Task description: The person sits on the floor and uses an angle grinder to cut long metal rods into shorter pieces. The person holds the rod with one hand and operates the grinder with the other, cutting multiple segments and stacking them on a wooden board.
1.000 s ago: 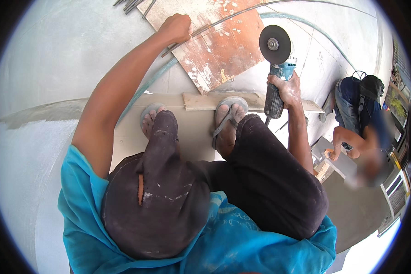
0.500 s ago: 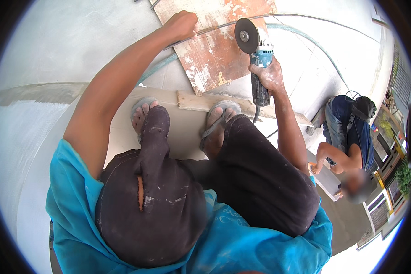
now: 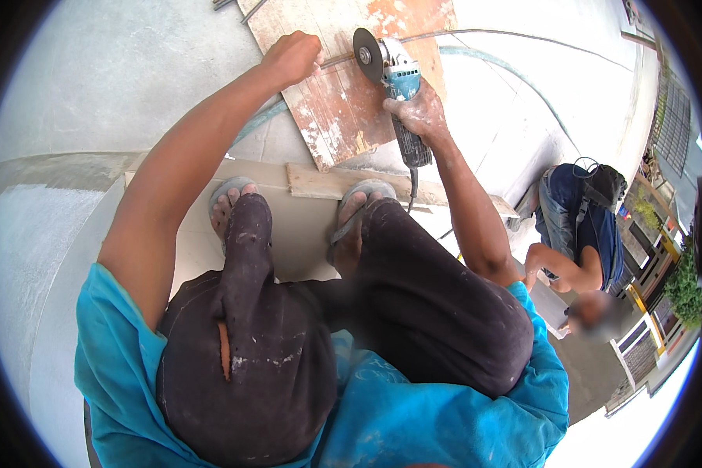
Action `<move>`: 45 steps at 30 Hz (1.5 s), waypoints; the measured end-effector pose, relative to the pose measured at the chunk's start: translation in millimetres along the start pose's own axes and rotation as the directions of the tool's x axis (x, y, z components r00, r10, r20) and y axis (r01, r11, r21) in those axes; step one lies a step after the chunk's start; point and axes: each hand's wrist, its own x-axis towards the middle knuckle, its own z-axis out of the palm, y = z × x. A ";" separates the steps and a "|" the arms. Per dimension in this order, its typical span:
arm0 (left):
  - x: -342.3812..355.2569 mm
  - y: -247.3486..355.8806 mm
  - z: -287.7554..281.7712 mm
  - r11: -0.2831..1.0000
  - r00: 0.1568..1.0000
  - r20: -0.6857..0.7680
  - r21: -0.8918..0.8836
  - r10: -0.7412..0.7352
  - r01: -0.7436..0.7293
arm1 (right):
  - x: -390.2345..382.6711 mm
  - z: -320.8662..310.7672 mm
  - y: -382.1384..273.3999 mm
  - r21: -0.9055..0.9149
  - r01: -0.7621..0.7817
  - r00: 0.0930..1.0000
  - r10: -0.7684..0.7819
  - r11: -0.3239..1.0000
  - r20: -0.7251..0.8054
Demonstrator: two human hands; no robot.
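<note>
Teal and grey, the angle grinder (image 3: 388, 84) is seen in the head view at about twelve o'clock, clamped in the dust-covered right hand (image 3: 423, 115), with its dark disc standing over the paint-stained wooden board (image 3: 351, 109) on the pale concrete floor (image 3: 117, 86). At eleven o'clock the left hand (image 3: 292, 58) is closed into a fist on the board's left edge. At four o'clock another person in dark blue (image 3: 581, 226) is seen crouching, well apart from the grinder.
</note>
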 end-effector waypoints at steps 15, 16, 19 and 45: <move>5.1 -6.3 7.8 0.996 0.999 -0.024 0.076 0.045 -0.043 | 1.3 0.4 -11.4 -0.009 -0.027 1.000 0.027 1.000 0.016; 6.0 -5.2 7.9 0.995 0.999 -0.006 0.100 0.031 -0.031 | 0.5 0.0 -12.1 -0.014 -0.025 1.000 0.025 1.000 0.019; 6.0 -2.7 5.6 0.989 1.000 0.012 0.150 0.008 -0.009 | -4.4 -2.0 -17.2 -0.036 0.006 1.000 -0.006 0.999 0.005; -4.8 2.8 -0.3 0.983 0.985 -0.163 0.180 0.058 -0.028 | -15.5 -6.4 1.5 0.056 -0.016 0.998 0.020 0.998 -0.067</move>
